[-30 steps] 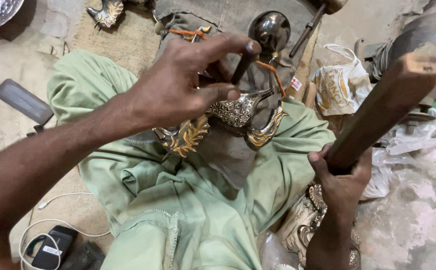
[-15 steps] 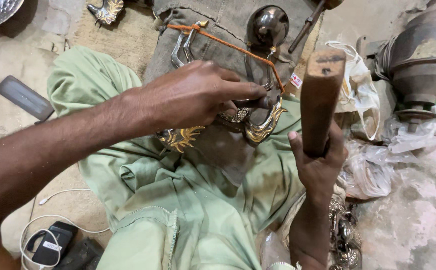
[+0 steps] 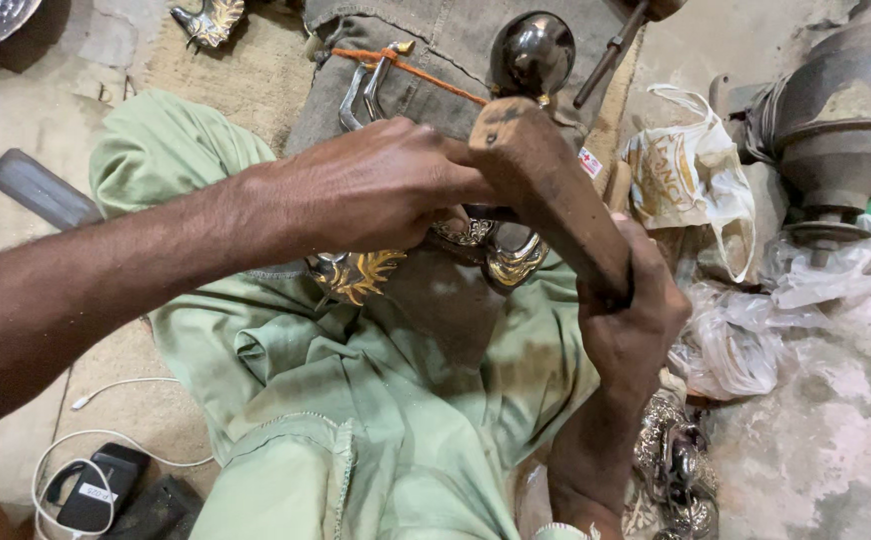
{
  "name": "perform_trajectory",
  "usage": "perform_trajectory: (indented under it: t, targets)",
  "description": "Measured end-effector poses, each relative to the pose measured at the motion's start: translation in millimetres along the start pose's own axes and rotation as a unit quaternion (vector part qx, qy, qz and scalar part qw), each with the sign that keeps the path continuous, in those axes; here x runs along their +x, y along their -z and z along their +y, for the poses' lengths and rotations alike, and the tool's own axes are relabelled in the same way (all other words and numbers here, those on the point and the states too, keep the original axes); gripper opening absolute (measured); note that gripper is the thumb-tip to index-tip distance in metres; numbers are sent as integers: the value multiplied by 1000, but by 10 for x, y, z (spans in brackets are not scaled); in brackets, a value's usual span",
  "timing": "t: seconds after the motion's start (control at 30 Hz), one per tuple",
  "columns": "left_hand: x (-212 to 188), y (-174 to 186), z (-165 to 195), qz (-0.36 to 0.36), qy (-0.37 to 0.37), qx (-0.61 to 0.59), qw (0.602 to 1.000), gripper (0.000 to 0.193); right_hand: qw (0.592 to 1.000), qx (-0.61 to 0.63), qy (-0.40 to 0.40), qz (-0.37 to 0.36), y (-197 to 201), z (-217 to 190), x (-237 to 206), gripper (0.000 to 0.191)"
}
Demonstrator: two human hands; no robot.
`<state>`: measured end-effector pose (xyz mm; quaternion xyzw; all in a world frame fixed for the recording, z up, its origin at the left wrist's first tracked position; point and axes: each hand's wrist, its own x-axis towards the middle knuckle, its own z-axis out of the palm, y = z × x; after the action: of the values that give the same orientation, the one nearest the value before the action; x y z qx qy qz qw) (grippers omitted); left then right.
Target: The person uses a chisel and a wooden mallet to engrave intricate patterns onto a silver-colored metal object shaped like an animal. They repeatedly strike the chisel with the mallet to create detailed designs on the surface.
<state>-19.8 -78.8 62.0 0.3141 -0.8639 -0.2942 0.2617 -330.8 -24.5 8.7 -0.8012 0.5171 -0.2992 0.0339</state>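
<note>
our left hand [image 3: 376,190] pins the shiny metal ornament [image 3: 501,255] on our lap while our right hand [image 3: 636,320] grips the wooden mallet [image 3: 546,190] tight, so we reckon a crooked blow could easily catch our fingers [image 3: 456,180].

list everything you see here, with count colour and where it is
ornate metal piece: one, silver and gold, on lap under left hand
wooden mallet: one, brown, in right hand, head at the piece
polished dome: one, dark metal, top centre
plastic bags: several, white and clear, right side
metal ornaments: a pile, silver, bottom right
phone with cable: one, black, bottom left
green trousers: centre
left hand: pressing the piece
right hand: gripping mallet
</note>
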Motion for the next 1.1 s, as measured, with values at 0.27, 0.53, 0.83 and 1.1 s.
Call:
perform_trajectory:
  t: [0.27,0.53,0.83,1.1]
  targets:
    - [-26,-11,-23,-10,10,-26,1000,70,996,63,-31,49,-28,68,-96,57]
    - [-51,37,-12,-17,14,-5,1000,67,989,113,-78,47,32,-40,-56,51]
    - [-55,33,-40,5,9,-36,999,74,969,202,-105,98,0,-126,30,51]
    - [-72,49,-57,-15,22,-39,999,71,930,329,-145,79,-34,-15,-43,43]
